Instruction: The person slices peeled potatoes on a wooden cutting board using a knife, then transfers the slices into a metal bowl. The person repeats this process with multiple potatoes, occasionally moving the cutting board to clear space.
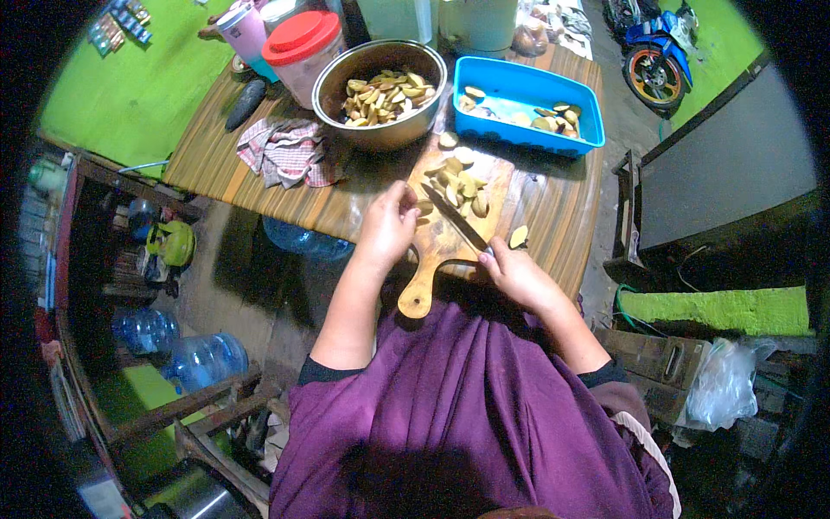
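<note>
My right hand [517, 271] grips a kitchen knife [459, 219], its blade pointing up and left over a wooden cutting board [442, 245]. On the board lies a loose pile of unpeeled wedges [459, 185], which look like potato. My left hand [391, 220] is at the board's left edge, thumb and fingertips bent together beside one wedge [423, 207]; whether they pinch it is unclear. The board's handle [415, 301] overhangs the table edge towards me. Beyond it, a metal pot [389, 137] holds many cut wedges, and a blue plastic basin [528, 139] holds several pieces.
On the wood-grain table [214, 156] are a checked cloth [288, 152], a dark stone pestle [246, 106] and a red-lidded jar [303, 58]. One cut piece [519, 236] lies right of the board. Large water bottles [207, 360] lie at lower left, and a motorbike [658, 61] stands at far right.
</note>
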{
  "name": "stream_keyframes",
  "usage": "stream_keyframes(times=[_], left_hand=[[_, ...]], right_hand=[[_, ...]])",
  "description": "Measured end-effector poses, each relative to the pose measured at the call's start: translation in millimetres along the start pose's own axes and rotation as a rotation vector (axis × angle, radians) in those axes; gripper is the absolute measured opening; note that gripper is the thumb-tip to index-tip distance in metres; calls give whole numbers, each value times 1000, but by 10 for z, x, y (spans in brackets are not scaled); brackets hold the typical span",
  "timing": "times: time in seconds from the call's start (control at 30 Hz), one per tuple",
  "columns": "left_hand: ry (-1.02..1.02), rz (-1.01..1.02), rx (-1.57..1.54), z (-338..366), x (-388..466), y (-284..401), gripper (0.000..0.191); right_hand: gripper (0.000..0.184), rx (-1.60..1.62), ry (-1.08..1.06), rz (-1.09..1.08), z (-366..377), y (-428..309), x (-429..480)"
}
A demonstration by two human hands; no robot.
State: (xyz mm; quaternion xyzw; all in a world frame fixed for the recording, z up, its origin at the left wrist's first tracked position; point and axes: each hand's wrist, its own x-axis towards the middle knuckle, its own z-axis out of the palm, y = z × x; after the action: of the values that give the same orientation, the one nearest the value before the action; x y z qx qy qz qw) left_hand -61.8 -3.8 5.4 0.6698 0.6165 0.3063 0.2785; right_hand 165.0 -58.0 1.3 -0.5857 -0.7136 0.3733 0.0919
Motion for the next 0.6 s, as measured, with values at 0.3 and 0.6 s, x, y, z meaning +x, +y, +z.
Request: stream_keyframes(times=[0.3,0.6], left_hand=[[156,189,76,197,-122,-177,19],[146,143,41,239,-143,-214,17]], right_hand=[[30,-69,19,-70,37,-200,-148],[30,-104,-58,1,153,-45,-240]])
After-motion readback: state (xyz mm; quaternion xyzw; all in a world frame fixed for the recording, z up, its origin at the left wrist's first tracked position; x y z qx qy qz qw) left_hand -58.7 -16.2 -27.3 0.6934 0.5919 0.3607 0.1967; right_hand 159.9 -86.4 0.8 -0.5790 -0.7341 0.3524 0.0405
